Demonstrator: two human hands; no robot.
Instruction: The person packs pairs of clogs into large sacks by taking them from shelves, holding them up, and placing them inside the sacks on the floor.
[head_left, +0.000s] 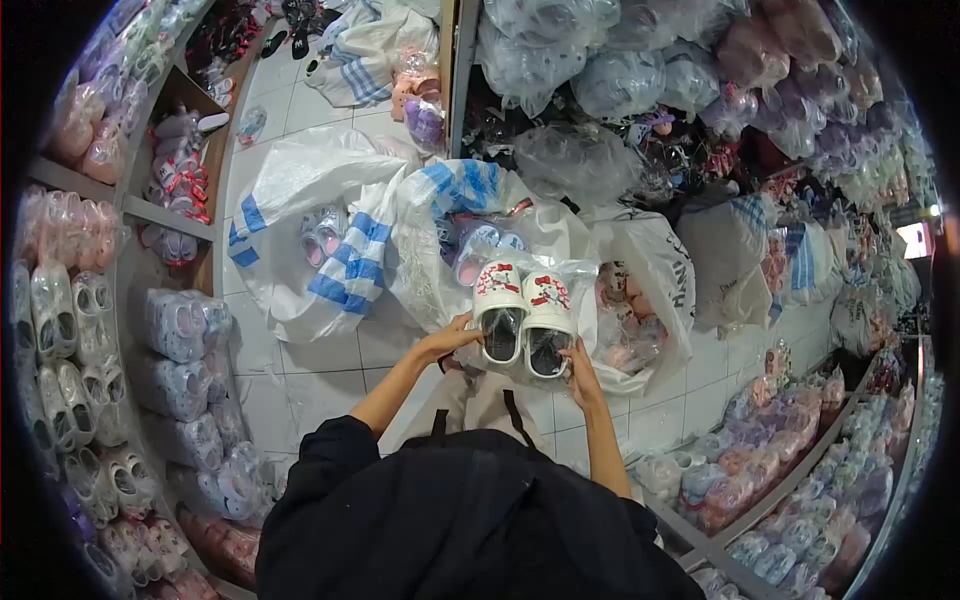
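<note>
Both my hands hold a pair of white clogs [498, 283] with red and black cartoon decoration on the toes and dark insoles. Clear plastic seems to cover them. My left hand [455, 338] grips the heel side of the left clog, fingers closed. On the other clog's heel edge, my right hand [580, 370] is closed with the thumb along the side. Just beyond the toes lies an open white-and-blue woven sack [420, 225], with light blue clogs [482, 245] showing inside it.
Another open sack [275, 290] stands to the left, and a sack with pink shoes [665, 280] to the right. Shelves [165, 215] of bagged shoes line the left side. More bagged footwear [760, 450] fills the right rack. White tiles [325, 360] form the floor.
</note>
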